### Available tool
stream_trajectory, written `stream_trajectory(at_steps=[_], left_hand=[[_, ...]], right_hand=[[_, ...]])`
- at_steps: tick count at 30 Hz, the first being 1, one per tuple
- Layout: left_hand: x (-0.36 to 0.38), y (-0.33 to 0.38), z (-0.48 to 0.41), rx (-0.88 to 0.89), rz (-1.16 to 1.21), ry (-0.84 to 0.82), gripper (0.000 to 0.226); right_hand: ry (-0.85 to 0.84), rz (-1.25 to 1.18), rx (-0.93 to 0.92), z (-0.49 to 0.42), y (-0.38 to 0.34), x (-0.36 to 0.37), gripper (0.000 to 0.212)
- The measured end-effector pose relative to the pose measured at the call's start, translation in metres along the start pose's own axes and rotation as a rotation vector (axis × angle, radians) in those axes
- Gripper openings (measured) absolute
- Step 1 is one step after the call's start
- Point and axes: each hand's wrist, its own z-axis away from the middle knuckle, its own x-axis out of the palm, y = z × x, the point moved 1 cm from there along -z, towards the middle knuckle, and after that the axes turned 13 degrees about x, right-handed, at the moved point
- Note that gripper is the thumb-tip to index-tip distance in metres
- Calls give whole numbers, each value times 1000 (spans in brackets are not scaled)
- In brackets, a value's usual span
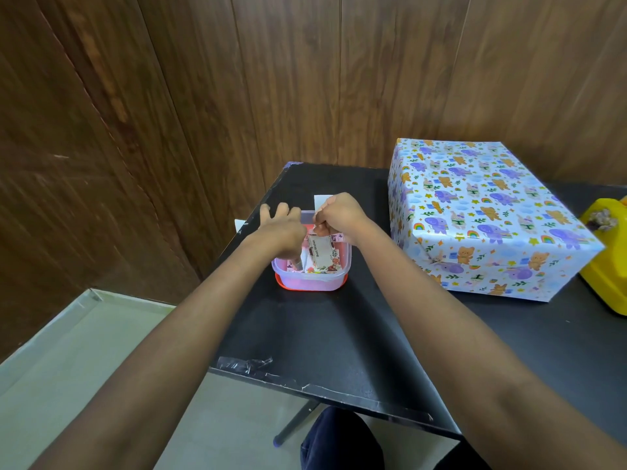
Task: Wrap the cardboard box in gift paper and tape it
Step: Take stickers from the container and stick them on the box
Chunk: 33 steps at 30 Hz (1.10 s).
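Under the fingers of both hands, near the far left corner of the black table (339,334), sits a translucent plastic container (308,283) with a red base, holding printed paper tags. The left hand (280,223) lies released over the container's far left rim, its fingers straight and spread, the tips reaching past the rim towards the table's left edge. The right hand (339,215) is clenched over the far rim, its fingers curled down and inwards. Thumb and fingertips meet at the top edge of a gift tag (322,252) printed "Best Wishes", which leans tilted inside the container; they appear to pinch it, though the contact is partly hidden. Just beyond the right knuckles, a white slip (320,202) shows above the hand; whether it is held or lies on the table cannot be told. Left of the left fingertips, a second white scrap (239,225) pokes out at the table's edge.

Well to the right of the right hand, apart from both hands, the cardboard box (481,215) rests on the table, fully covered in gift paper (492,184) patterned with elephants, bears and rainbows. Beyond it, further right, a yellow object (607,266) touches the frame edge
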Motion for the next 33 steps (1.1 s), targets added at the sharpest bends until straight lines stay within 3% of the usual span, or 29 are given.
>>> stream_trajectory(at_steps=[4,7,12,18,26,33], left_hand=[[-6,-9,0,12,195,86,25],[-21,-24,10,17,450,93,15],[-48,-57,39,-53,587,102,15],[-69,-62,56,-4,864,287,8],[-41,-56,37,55,916,259,14],[-25,-27,24,141,778,227,9]], right_hand=[[-42,-74,17,2,-1,-2,16],[18,-40,13,0,-1,-2,15],[-21,-63,52,-3,-1,-3,14],[-11,-53,30,-2,-3,3,20],[-16,-126,33,-3,0,-1,11],[-103,-245,28,2,-2,-5,14]])
